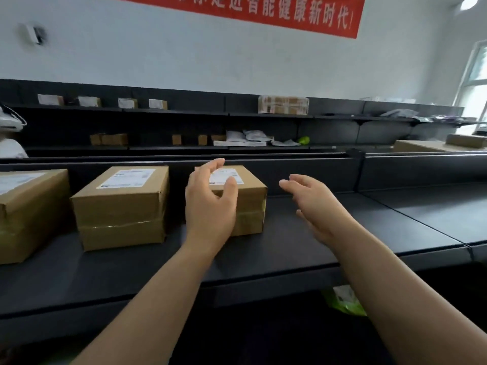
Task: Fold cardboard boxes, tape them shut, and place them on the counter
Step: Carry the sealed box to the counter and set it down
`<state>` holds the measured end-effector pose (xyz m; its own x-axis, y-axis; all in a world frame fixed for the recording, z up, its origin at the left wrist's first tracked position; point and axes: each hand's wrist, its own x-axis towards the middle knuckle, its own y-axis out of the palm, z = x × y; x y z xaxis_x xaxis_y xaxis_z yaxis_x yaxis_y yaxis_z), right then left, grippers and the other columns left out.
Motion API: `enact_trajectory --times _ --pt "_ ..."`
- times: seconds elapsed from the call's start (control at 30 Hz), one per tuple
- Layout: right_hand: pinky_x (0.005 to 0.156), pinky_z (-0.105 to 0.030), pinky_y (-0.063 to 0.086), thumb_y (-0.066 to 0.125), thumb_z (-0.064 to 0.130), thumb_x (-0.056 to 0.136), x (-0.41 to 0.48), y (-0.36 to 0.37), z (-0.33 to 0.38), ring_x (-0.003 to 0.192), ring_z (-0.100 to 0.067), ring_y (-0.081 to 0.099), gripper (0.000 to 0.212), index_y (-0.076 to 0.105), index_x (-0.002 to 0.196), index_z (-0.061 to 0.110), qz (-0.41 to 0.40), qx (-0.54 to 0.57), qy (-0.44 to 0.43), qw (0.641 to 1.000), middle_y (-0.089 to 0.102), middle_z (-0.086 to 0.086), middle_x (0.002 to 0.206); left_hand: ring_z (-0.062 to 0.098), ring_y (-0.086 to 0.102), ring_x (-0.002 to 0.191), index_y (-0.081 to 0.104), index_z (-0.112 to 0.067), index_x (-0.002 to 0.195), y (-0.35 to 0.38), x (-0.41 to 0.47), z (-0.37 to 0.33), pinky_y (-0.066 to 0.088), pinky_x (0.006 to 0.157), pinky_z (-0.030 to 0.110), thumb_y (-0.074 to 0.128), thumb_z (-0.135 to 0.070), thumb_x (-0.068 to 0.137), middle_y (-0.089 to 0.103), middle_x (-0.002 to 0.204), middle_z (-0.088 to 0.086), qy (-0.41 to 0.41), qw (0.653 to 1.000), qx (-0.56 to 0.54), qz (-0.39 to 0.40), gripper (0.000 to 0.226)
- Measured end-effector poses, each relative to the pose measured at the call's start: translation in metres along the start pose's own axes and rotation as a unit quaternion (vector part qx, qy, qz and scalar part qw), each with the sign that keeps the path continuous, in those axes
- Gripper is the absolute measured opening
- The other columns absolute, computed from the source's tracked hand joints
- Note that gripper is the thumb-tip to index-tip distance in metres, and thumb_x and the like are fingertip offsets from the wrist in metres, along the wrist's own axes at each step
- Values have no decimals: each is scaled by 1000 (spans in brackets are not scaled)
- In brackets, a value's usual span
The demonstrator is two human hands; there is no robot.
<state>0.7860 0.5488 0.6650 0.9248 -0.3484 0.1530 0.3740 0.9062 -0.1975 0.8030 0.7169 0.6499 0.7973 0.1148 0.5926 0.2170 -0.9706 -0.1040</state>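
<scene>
- Small box point(250, 204) just behind the left hand point(210, 206): brown cardboard, matt; white paper label point(229, 176) on top, smooth.
- Larger box point(121, 206) left of that hand: same matt brown cardboard, banded with clear tape point(118, 226), glossy and wrinkled.
- Counter point(369, 225) under the right hand point(316, 204): dark grey, smooth, matt with a faint sheen.
- Bag point(345, 301) below the right forearm: green plastic, glossy, crumpled.

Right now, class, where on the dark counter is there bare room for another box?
Free: the counter right of the small box, below the right hand, running to the panel seam and beyond; also the front strip before the boxes. Crowded: the left, where the middle box and left box stand close.
</scene>
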Motion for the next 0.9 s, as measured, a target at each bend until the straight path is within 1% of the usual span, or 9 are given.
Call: enact_trajectory --times 0.1,0.2,0.37,0.47,0.53,0.6,0.67,0.8,0.9 --pt "86 -21 39 60 32 93 -35 -27 -4 113 -4 52 47 51 138 21 -39 -11 -48 998 57 7 131 -4 57 104 59 -31 115 17 -19 -18 45 86 10 56 -21 96 61 112 -17 17 995 -44 85 21" --pt "78 -11 41 62 27 92 -70 -56 -18 104 7 56 37 59 129 23 -89 -31 -74 993 63 12 121 -4 62 92 64 -29 110 43 -45 -27 46 73 9 58 -21 95 67 103 -15 -1 981 -82 175 18" --pt "85 -12 45 65 24 90 -129 -122 -63 101 6 62 33 63 123 23 -200 -78 -54 975 67 12 113 -5 64 92 66 -31 108 101 -108 -34 49 72 8 59 -24 94 69 101 -17 -22 944 -113 308 16" --pt "86 -17 47 64 25 90 -170 -166 -90 102 4 62 32 65 122 22 -257 -101 -12 961 67 12 113 4 67 93 66 -29 105 141 -153 -42 55 75 18 59 -20 95 70 103 -12 -71 908 -149 384 16" --pt "87 -19 47 64 27 90 -203 -196 -108 102 4 61 31 65 121 23 -296 -107 26 949 68 12 113 6 67 96 66 -29 105 167 -186 -50 53 81 23 59 -20 95 71 104 -10 -82 884 -162 431 15" --pt "91 -21 49 64 27 91 -239 -226 -126 102 1 62 29 66 120 23 -334 -113 61 934 68 11 112 6 66 96 66 -30 103 193 -223 -62 50 78 18 58 -20 95 71 103 -10 -95 856 -174 477 15" --pt "85 -15 48 63 26 91 -278 -255 -143 102 1 61 25 65 117 24 -364 -117 94 919 67 13 110 7 67 95 67 -29 100 217 -262 -75 49 73 15 59 -19 95 71 100 -9 -114 824 -186 523 14" --pt "70 -1 43 62 27 93 -357 -308 -176 98 10 57 26 64 119 26 -419 -123 163 885 66 15 112 10 67 92 70 -23 102 256 -344 -104 53 72 17 59 -18 95 72 98 -7 -134 761 -186 607 14" --pt "70 -1 43 62 25 93 -412 -341 -195 100 8 58 28 64 121 22 -469 -119 204 851 66 12 112 16 68 91 69 -23 97 283 -404 -125 52 75 20 60 -15 94 73 96 -3 -140 719 -186 655 13"
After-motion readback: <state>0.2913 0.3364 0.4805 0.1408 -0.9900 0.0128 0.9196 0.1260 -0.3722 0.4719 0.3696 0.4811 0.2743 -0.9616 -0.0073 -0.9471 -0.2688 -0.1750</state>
